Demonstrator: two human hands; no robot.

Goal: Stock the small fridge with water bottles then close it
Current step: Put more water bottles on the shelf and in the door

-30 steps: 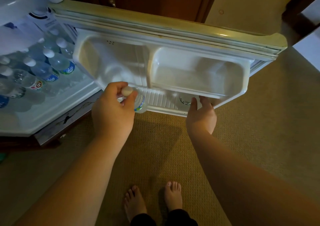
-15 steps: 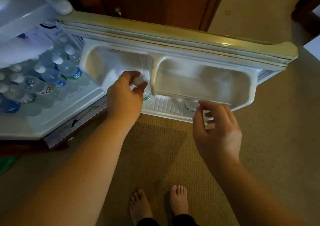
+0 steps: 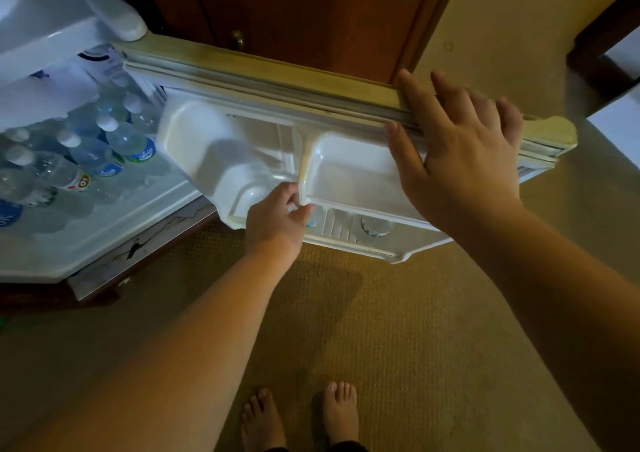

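While the door [image 3: 311, 80] stands wide, the left hand [image 3: 277, 221] is at the lower door rack, fingers curled round the top of a bottle [image 3: 311, 221] that is mostly hidden behind the upper tray [image 3: 346, 177]. A second bottle [image 3: 375, 226] already stands in the same rack, to the right and apart from the first. More bottles [image 3: 100, 150] fill the cabinet floor, tightly grouped. The right hand [image 3: 457, 153] lies flat with straight fingers on the door's top edge, near its free corner, grasping nothing.

Procedure for this step, as judged from the scene:
1. Seat the bottle upright in the rack, base fully down, clear of the tray above.
2. Release only when it stands unaided.
3. Withdraw the left hand past the tray lip before any door movement.
4. Keep the right hand steadying the door meanwhile; then swing it shut slowly, so that the rack bottles do not topple.

Whether the base has reached the rack floor cannot be told.
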